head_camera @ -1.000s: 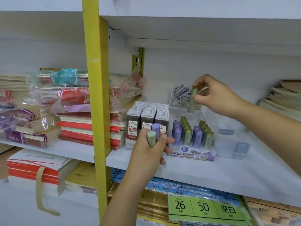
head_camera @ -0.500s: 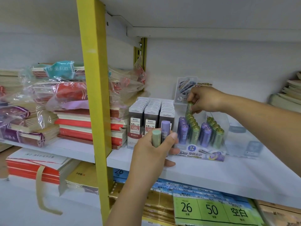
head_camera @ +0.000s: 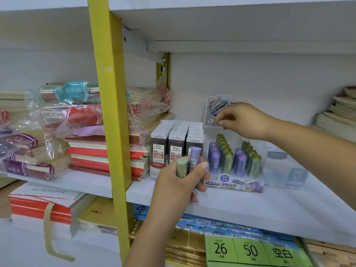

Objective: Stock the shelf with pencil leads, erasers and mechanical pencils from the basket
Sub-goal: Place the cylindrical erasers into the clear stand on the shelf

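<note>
Lead tubes (head_camera: 195, 157) are gripped by the left hand (head_camera: 179, 185); the right hand (head_camera: 248, 122) is relaxed, empty. Upright seating in the display box (head_camera: 234, 185) is advised.

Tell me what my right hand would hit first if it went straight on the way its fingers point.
Probably the clear back card of the tube display: the right hand points left, fingertips right by it. Depth is unclear; it might pass in front.

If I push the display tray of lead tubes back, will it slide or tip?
Likely slides: the display tray sits flat on the smooth white shelf and looks light. The upright tubes stand in packed rows, so they probably stay put. Tall, narrow tubes could still topple if jolted.
</note>
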